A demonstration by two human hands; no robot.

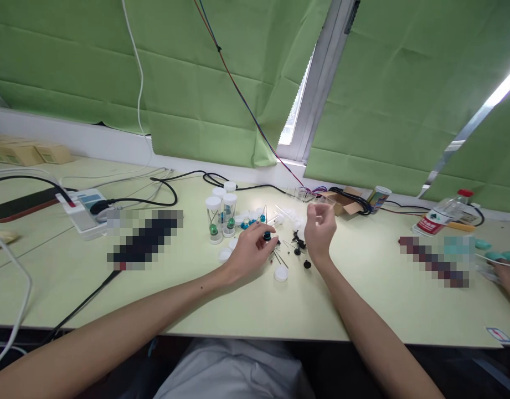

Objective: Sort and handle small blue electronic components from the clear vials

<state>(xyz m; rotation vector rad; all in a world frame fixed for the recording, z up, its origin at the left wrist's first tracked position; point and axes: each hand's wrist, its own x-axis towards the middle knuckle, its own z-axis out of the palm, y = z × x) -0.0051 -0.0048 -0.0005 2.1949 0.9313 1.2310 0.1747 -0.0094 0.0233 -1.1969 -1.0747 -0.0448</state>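
Observation:
My left hand [250,248] is closed in a pinch on a small black round part [267,236] with a hint of teal. To the right, my right hand [320,230] is raised just above the table with its fingers curled together; whatever may be in them is hidden. Between the hands lie thin metal rods [281,258] and several small black knobs [307,265]. A white cap [281,274] rests nearer to me. Teal pieces [248,224] lie behind my left hand. Clear tubes with white caps stand left of it, one tube [214,221] holding a green ball.
A power strip [86,213] with cables sits at the left, near a blurred dark object [144,241]. A cardboard box [341,204], a can [378,198] and a bottle [439,213] stand at the back right. Another person's hand [508,277] shows at the right edge.

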